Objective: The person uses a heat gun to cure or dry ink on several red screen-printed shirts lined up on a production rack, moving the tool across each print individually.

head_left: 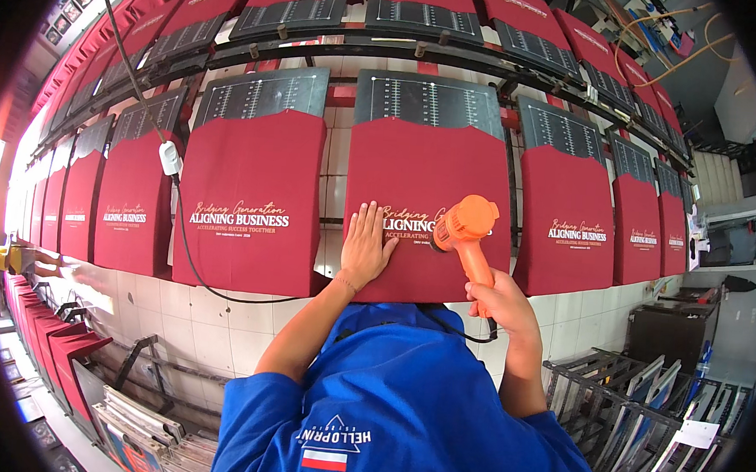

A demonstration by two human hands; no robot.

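My left hand (365, 248) lies flat with fingers stretched out on a dark red T-shirt (428, 170), beside the left end of its white and gold print. In my right hand (506, 302) is the handle of an orange heat gun (473, 224). Its dark nozzle points left, low over the print, and its body hides part of the lettering; whether it touches the cloth I cannot tell. The shirt is stretched over a black board (428, 99) with white measuring marks, whose far end shows bare.
Similar boards with printed red shirts, such as the shirt on the left (249, 165), flank this one. Another row stands behind a black rail (320, 43). A cord with a white connector (170, 158) hangs at left. Racks of frames (643, 395) stand at lower right.
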